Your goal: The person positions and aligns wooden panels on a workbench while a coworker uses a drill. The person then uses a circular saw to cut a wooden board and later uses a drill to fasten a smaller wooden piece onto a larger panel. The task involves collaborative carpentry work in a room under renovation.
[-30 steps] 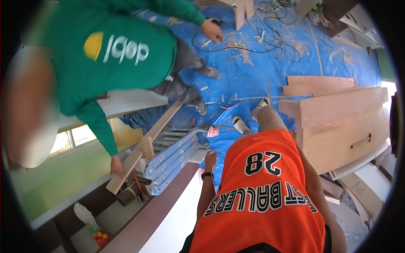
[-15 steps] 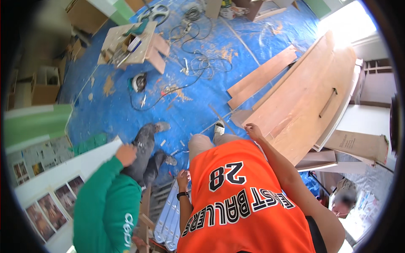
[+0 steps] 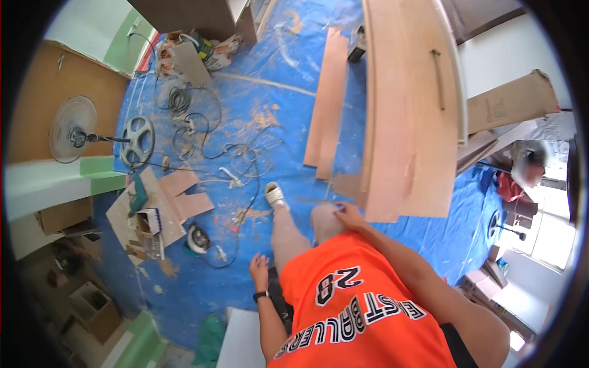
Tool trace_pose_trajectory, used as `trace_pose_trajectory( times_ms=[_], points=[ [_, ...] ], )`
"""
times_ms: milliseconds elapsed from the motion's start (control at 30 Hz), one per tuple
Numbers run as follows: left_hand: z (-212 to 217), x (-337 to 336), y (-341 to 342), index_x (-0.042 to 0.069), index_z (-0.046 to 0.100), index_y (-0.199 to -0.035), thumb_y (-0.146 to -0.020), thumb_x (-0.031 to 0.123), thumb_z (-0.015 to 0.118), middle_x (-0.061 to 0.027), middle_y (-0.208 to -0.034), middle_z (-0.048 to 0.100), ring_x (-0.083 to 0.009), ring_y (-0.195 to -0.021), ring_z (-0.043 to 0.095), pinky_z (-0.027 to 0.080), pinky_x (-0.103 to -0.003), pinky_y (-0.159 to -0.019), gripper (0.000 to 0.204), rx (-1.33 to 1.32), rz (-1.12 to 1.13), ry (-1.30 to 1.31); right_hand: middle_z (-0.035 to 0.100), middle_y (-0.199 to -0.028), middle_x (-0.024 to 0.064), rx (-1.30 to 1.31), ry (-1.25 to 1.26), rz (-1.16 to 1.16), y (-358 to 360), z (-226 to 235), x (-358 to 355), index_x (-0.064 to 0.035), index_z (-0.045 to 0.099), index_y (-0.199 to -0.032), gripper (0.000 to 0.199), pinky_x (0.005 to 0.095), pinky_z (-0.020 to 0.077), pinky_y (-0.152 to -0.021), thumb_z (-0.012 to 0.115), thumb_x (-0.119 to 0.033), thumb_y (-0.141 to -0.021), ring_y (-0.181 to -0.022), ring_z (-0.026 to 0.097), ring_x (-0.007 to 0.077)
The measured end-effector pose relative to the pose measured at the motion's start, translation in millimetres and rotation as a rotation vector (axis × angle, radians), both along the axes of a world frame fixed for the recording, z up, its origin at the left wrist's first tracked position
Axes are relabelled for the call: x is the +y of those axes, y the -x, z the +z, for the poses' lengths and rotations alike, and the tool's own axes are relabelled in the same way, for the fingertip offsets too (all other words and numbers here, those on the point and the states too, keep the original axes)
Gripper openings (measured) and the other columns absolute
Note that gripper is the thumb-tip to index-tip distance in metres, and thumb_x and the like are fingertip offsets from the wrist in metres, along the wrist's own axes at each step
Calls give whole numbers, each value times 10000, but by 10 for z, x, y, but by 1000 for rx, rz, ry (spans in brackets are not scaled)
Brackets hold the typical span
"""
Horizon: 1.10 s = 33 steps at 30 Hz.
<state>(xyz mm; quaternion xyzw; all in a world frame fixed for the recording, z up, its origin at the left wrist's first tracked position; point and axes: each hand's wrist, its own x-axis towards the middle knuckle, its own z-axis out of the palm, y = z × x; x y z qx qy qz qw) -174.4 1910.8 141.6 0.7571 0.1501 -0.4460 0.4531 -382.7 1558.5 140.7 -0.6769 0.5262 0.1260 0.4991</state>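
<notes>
I look down my orange shirt at a blue floor sheet point(image 3: 245, 92). My left hand point(image 3: 259, 270), a dark watch on its wrist, hangs with fingers apart and holds nothing. My right hand point(image 3: 348, 216) rests on my bare knee, fingers stretched, just below the lower corner of a large plywood panel point(image 3: 405, 122) with a handle. It does not grip the panel. My foot in a white shoe point(image 3: 276, 196) stands ahead of the left hand.
Narrow boards point(image 3: 328, 98) lie left of the panel. Tangled cables point(image 3: 227, 153), a circular saw point(image 3: 197, 239), wood offcuts point(image 3: 184, 193), a metal reel point(image 3: 138, 140) and a floor fan point(image 3: 72, 130) spread to the left. Another person point(image 3: 527, 172) is at the far right.
The view has swung round. The person in the green top has left the picture, and the large panel now stands right in front of my right hand.
</notes>
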Motion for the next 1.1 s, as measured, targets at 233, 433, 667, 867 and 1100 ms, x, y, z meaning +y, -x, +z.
trace_pose_trajectory(
  times_ms=[233,433,667,867,1100],
  points=[
    [-278,-1334,-1463,35,531,-1310,-952,214,588,-62,-1036,657,-147,-926,629,490,-286,-769,404,74,-532,64,684,-990,210,146,46,-297,-596,-267,-356,-8,587,-1205,534,410,509,-848,659,-402,-854,-950,660,339],
    [-1683,-2408,-1568,6,585,-1240,-922,195,622,-83,-1029,669,-156,-915,628,492,-292,-789,372,203,-763,164,672,-1042,221,260,-59,-474,-843,-2002,-569,12,587,-1205,587,416,501,-872,701,-411,-813,-982,648,358],
    [-3974,-3848,-1102,-32,604,-1181,-859,198,679,-198,-1033,685,-284,-966,664,500,-358,-871,404,-111,-1022,162,576,-1234,267,326,4,-486,-816,-4194,-949,21,548,-1256,720,444,416,-1018,758,-440,-744,-1188,532,398],
    [-5559,-4439,-649,-63,477,-1303,-805,235,725,-270,-1207,590,-357,-1132,577,449,-408,-969,631,-253,-1142,43,488,-1326,285,269,139,-498,-793,-5166,-1363,25,430,-1361,907,470,381,-1044,787,-491,-705,-1253,452,424],
    [-6101,-4867,-204,-135,254,-1410,-780,280,738,-334,-1365,401,-441,-1262,423,347,-444,-1072,896,-191,-1042,69,293,-1440,331,573,224,-531,-468,-6161,-1558,67,122,-1472,1267,498,349,-1073,833,-537,-616,-1351,316,454]
  ],
)
